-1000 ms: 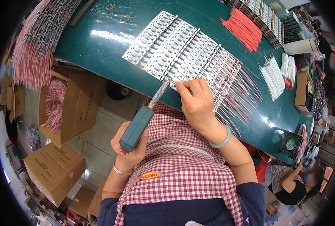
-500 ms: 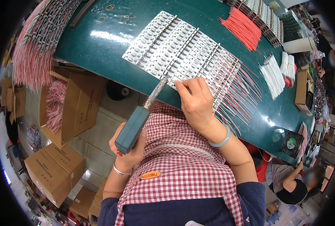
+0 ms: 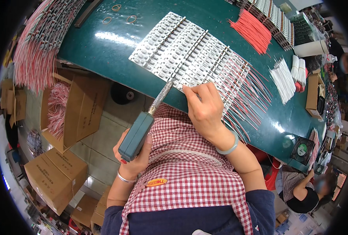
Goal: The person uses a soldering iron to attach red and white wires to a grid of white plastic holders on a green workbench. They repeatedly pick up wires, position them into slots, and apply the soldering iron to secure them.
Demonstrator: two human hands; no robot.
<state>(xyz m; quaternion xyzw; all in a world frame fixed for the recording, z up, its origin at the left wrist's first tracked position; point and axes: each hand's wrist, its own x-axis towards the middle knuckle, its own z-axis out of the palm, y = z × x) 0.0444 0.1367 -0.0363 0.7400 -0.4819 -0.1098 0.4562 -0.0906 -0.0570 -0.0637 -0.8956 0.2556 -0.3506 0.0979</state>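
My left hand is closed around a dark green, box-shaped handheld tool. Its foil-wrapped nose reaches up to the near edge of a row of white circuit board panels, which are dotted with small parts. Beside the tip, my right hand is pinched at that same edge; whatever its fingertips hold is too small to make out. Red and white wires fan out from the right end of the panels, passing to the right of my right hand.
Red wires and white wires lie in bundles at the table's far right, near stacked panels. Wired boards hang over the left end. Cardboard boxes stand below left. A small fan sits near a co-worker.
Both hands stay at the near edge of the panels. My right hand has shifted very slightly; the tool's tip remains in almost the same spot.
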